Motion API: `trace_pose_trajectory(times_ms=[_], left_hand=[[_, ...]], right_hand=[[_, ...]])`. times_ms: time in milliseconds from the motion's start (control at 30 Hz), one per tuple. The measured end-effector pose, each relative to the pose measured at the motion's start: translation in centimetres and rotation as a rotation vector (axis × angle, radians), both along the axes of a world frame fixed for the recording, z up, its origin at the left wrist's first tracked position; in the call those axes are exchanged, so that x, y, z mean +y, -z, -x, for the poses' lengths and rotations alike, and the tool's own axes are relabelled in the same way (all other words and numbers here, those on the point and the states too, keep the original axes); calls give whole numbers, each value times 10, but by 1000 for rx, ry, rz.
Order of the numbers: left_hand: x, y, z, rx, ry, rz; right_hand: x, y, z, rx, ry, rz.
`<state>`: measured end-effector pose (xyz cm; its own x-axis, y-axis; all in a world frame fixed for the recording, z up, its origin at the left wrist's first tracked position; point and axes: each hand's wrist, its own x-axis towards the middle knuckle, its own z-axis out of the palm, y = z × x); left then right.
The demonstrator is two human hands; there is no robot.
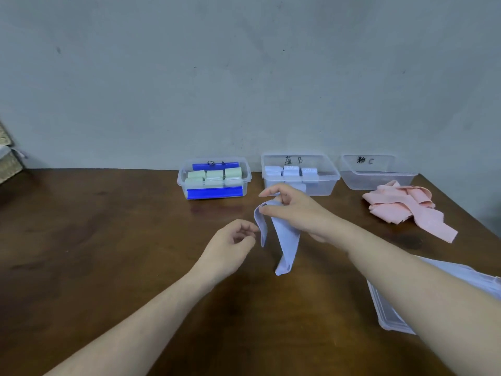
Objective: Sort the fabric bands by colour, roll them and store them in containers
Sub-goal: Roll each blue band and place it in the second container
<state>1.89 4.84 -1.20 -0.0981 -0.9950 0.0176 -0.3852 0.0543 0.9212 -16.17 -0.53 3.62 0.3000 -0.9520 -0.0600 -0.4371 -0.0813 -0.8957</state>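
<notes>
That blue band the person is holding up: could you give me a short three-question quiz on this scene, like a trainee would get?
1. True or false: the right hand pinches the light blue band.
2. Which container is empty? A: the left container B: the middle container C: the right container
3. What lies on the table beside the right container?

Key:
1. True; the left hand holds nothing.
2. C
3. A pile of pink bands.
</notes>
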Motion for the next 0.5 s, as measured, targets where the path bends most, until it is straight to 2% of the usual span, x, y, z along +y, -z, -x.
trace_pose_trajectory(times_ms=[67, 200, 333, 400, 500], left_hand=[[3, -8, 1, 62, 71, -17], [2, -22, 11, 172, 137, -260], [-11, -27, 17, 579, 116, -392], [-20, -28, 17, 713, 101, -417], [-34, -23, 22, 628, -4, -352]], right_hand=[[3, 0, -4, -14, 25, -5], [11, -4, -5, -98, 39, -31], [19, -5, -1, -68, 25, -67], [21, -2, 2, -51, 39, -95], [22, 1, 6, -88, 123, -157]])
